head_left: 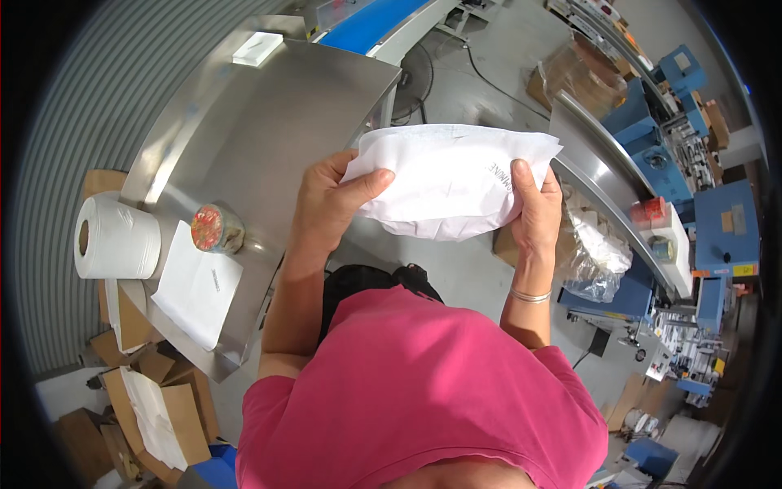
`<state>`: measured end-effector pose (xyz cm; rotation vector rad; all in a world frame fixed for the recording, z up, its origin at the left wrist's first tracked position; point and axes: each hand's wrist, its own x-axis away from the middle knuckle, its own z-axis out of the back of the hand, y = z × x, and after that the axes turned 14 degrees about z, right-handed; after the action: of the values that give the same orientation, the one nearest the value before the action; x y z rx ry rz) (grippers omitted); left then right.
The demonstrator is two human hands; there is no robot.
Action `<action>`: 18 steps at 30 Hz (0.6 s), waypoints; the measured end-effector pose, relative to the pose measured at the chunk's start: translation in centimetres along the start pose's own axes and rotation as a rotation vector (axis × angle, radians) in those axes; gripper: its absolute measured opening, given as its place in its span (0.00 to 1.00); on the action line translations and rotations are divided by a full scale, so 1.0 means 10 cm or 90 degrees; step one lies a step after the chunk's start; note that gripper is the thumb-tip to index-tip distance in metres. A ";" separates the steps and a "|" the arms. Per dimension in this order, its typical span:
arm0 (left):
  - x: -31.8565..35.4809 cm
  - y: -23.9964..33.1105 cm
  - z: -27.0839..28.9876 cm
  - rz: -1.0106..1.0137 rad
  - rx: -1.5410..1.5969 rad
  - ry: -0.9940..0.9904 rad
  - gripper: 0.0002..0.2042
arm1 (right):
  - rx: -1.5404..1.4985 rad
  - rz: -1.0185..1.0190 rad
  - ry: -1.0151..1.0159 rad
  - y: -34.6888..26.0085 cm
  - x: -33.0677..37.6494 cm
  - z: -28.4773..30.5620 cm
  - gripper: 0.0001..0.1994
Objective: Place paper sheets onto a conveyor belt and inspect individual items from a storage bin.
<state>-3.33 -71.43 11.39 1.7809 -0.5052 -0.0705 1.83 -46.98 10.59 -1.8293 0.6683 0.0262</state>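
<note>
Between the left hand (332,200) and the right hand (538,210) stretches a thin, white, roughly oval cloth-like piece (440,175), each hand gripping one end, thumb on top.

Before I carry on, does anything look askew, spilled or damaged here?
Nothing spilled or damaged stands out. The cardboard boxes at lower left lie jumbled, flaps open, which looks untidy; the white item between left hand and right hand is creased.

A pink-shirted person (423,391) holds a soft white printed bag (444,183) by opposite ends in the fingers (368,189) of the left hand (332,197) and right hand (539,210), beside a metal worktop (297,106) bearing a round jar (218,228) and a white sheet (195,297).
</note>
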 end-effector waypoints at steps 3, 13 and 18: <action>0.02 -0.01 0.04 -0.005 0.015 0.018 0.14 | -0.030 -0.024 -0.029 0.08 -0.08 -0.05 0.14; 0.24 -0.61 0.41 -0.036 -0.028 0.162 0.10 | 0.020 -0.193 -0.191 0.63 -0.19 -0.26 0.15; 1.10 -0.91 0.87 -0.105 -0.032 0.551 0.17 | 0.029 -0.393 -0.622 1.09 0.17 -0.72 0.19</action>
<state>6.66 -81.79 2.86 1.6133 0.2654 0.5471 -3.84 -56.28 3.20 -1.6449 -0.5710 0.4542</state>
